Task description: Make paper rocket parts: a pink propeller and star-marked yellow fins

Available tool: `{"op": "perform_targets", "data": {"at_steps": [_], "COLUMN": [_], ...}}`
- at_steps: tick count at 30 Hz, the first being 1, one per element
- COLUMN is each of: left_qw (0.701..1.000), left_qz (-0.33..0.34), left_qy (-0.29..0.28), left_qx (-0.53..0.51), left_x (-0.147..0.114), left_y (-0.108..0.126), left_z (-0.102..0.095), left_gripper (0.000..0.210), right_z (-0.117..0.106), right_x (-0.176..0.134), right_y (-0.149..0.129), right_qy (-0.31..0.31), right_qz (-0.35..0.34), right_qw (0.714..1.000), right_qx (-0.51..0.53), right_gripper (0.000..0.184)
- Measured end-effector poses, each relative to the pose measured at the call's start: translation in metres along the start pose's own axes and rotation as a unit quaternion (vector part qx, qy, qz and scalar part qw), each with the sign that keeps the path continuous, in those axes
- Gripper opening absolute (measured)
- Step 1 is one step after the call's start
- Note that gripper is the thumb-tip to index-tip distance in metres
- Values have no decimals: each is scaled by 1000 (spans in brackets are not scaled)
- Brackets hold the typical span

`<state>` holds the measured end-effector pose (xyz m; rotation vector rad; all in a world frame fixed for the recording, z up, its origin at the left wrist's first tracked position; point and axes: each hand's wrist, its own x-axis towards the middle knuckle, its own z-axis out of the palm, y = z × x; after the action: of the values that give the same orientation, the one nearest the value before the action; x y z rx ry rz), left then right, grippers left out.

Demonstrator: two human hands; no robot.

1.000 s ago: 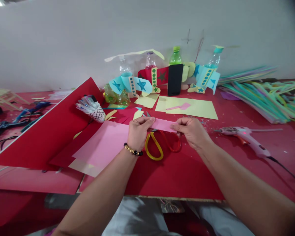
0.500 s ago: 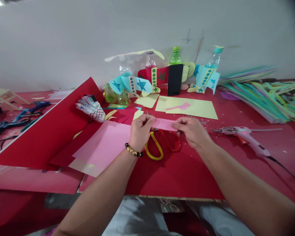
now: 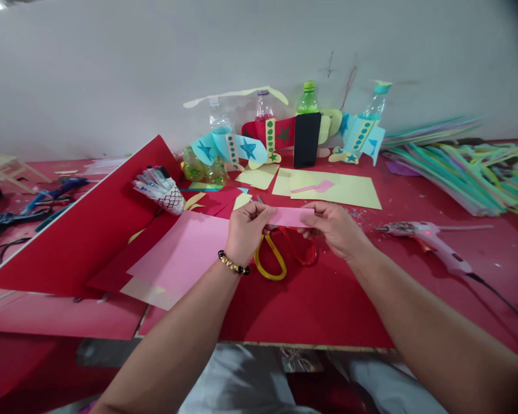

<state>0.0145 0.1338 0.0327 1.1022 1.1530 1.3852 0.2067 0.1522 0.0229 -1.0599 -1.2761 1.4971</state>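
A narrow piece of pink paper [image 3: 289,217] is stretched level between my two hands. My left hand [image 3: 247,230], with a beaded bracelet at the wrist, pinches its left end under the thumb. At the other end, my right hand [image 3: 334,227] grips it between thumb and fingers. Below the paper lie scissors [image 3: 271,276] with one yellow and one red handle loop; their blades are mostly hidden behind my left hand and the paper. A larger pink sheet [image 3: 181,247] lies to the left of my left hand.
Decorated bottle airplanes [image 3: 228,146] and a black phone [image 3: 307,140] stand along the wall. A glue gun [image 3: 435,241] lies at right near bundled straws [image 3: 453,178]. On the left are a pen holder [image 3: 170,198] and a tilted red board [image 3: 90,230]. Yellow paper [image 3: 354,190] lies behind my hands.
The pink paper's right end has risen slightly, so the piece sits more level and looks narrower. My right hand has shifted up a little; both hands keep their hold.
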Motion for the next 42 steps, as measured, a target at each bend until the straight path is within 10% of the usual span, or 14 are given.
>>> {"op": "perform_targets", "data": {"at_steps": [16,42], "left_qw": [982,990], "left_qz": [-120,-113], "left_qy": [-35,-40], "left_qx": [-138,-73], "left_x": [-1,1], "left_y": [6,6], "left_z": [-3,-3], "left_gripper": [17,31], "right_z": [-4,-1], "right_x": [1,-1], "right_y": [-1,1], "right_qy": [47,41], "right_qz": [11,-128], "right_qw": [994,990], "right_qx": [99,41], "right_gripper": [19,18]}}
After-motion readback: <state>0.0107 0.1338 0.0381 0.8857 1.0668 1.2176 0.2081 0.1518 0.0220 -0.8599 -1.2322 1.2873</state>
